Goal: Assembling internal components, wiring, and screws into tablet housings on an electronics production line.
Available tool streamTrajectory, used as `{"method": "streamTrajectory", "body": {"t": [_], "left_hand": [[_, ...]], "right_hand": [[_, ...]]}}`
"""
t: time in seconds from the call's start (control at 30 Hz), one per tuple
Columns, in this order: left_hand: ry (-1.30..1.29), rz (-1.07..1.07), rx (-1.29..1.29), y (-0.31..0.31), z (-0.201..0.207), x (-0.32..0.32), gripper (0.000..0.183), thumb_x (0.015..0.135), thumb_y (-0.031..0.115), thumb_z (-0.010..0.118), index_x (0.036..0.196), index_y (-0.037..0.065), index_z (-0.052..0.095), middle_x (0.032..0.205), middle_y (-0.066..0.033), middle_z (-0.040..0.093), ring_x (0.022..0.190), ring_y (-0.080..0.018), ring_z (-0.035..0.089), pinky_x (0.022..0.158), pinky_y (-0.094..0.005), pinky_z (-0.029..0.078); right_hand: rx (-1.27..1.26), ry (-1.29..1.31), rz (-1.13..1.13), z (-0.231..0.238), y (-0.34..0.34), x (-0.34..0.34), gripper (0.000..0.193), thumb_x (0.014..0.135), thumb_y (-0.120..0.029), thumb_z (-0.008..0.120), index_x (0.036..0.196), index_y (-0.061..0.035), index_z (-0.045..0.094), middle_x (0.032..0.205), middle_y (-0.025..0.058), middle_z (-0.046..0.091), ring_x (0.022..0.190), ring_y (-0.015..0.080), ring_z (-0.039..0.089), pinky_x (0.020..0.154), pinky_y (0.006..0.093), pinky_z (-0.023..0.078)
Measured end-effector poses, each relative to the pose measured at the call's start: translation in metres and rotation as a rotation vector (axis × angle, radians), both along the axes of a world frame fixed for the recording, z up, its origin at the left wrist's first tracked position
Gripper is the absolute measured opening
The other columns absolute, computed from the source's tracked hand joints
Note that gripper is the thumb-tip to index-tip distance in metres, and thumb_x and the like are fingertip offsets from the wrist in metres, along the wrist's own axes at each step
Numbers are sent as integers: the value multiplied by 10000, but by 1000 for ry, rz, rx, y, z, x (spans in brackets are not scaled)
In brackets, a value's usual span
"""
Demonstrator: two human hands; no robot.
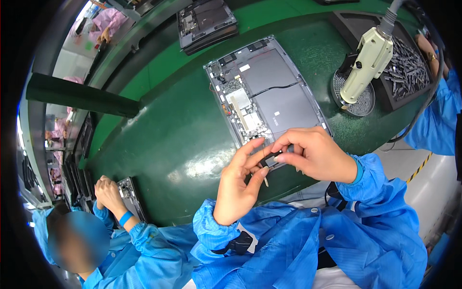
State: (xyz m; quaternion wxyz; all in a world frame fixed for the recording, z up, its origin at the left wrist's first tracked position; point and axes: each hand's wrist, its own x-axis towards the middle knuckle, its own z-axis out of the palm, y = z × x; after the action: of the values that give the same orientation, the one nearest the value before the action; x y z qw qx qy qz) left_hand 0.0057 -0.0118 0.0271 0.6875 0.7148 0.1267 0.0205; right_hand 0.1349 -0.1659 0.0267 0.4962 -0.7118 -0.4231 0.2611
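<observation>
An opened tablet-like or laptop-like device [288,103] lies on the green bench in front of me, its circuit board [246,113] and dark inner panel exposed. Over its near end, my left hand [238,185] has thumb and fingers closed around a thin pale-tipped stick [266,181], whose kind I cannot make out. My right hand [315,154] meets it from the right with thumb and forefinger pinched. Whatever lies between those fingertips is too small to name. Both hands cover the device's near edge. A black cable [275,89] crosses the inner panel.
A pale handheld tool [368,65] hangs at the right above a round dish [368,103] of small parts. Beside it, a black tray [418,98] holds many dark pieces. More devices [207,24] are stacked at the back. Co-workers [113,200] sit left and right.
</observation>
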Motion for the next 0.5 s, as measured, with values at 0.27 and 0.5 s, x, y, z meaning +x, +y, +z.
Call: {"method": "streamTrajectory", "body": {"t": [0.27, 0.5], "left_hand": [[-176, 176, 643, 8, 0, -2, 269, 751, -83, 607, 1004, 5, 629, 956, -115, 644, 783, -164, 557, 595, -242, 447], [-293, -47, 955, -11, -9, 8, 411, 593, 93, 796, 977, 42, 656, 920, -90, 555, 825, -263, 504, 685, -334, 439]], "right_hand": [[-53, -204, 56, 0, -5, 12, 77, 725, -20, 657, 800, -2, 654, 774, 127, 654, 692, 296, 631, 614, 359, 491], [18, -340, 15, -10, -10, 13, 69, 732, -50, 663, 797, -27, 661, 764, 96, 621, 673, 284, 613, 592, 362, 478]]}}
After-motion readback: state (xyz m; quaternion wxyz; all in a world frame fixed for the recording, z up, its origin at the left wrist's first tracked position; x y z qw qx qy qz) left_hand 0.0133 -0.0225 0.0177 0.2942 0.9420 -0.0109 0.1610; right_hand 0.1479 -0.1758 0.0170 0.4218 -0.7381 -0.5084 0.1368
